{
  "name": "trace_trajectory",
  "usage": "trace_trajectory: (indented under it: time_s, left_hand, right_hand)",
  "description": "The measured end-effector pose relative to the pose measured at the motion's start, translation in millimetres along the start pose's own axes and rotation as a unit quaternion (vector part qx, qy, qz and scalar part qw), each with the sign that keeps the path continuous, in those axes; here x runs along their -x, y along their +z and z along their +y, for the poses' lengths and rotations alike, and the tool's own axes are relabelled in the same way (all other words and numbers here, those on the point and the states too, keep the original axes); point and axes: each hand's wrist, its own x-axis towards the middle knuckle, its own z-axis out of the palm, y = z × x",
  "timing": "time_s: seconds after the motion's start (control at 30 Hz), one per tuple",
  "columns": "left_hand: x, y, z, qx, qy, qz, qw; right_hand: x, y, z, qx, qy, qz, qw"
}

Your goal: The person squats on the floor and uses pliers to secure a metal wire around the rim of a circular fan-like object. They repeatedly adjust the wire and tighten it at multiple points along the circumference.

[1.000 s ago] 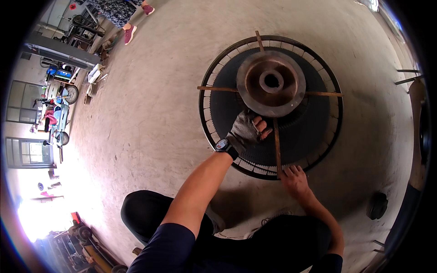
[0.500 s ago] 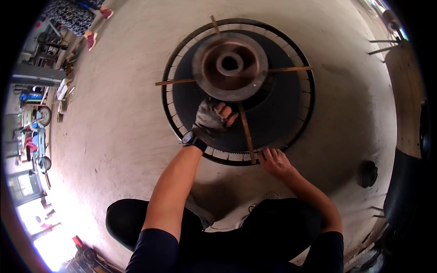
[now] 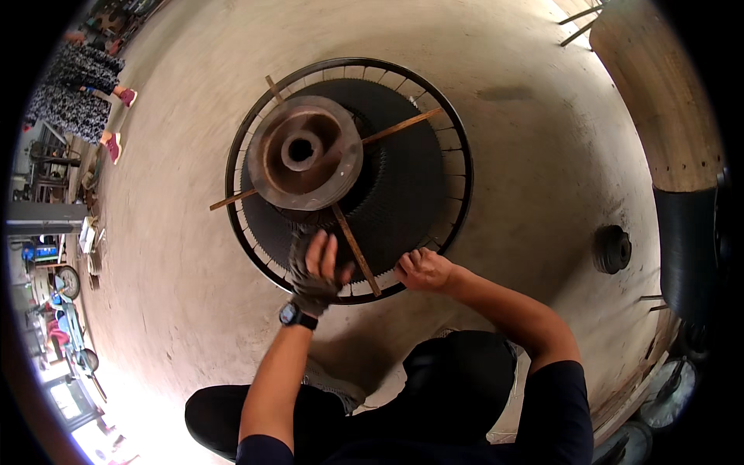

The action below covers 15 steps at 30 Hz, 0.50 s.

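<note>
A round black rim (image 3: 467, 186) with short strips across its gap surrounds a dark toothed disc (image 3: 418, 167) on the floor. A heavy rusty metal wheel (image 3: 263, 174) with a central bore rests on top, off toward the left. Thin wooden sticks (image 3: 355, 252) stick out from under the wheel and across the rim. Over the disc's near side is my left hand (image 3: 316, 267), in a grey fingerless glove, fingers spread and somewhat blurred, nothing seen in it. At the rim's near right edge my bare right hand (image 3: 422, 270) has its fingers curled together; what they pinch is hidden.
A small dark grooved wheel (image 3: 612, 249) lies on the concrete floor to the right. A wooden bench (image 3: 659, 101) with a black covering stands at the far right. At upper left a person (image 3: 77, 101) in patterned clothes stands near shelves. A bicycle (image 3: 74, 318) is at left.
The view has shifted, so the assembly appears lower and further left. My left hand has drawn back from the rusty wheel toward me. My right hand stays at the rim, its fingers more curled.
</note>
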Motion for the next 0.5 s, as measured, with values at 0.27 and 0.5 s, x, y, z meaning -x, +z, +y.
trace_trajectory:
  time_s: [0.27, 0.5]
  left_hand:
    - [42, 52, 44, 0.004, 0.069, -0.062, 0.996]
    - [11, 70, 42, -0.037, 0.145, -0.062, 0.987]
  right_hand:
    - [-8, 0, 5, -0.026, -0.024, 0.019, 0.999]
    - [-7, 1, 7, -0.053, -0.011, 0.031, 0.998]
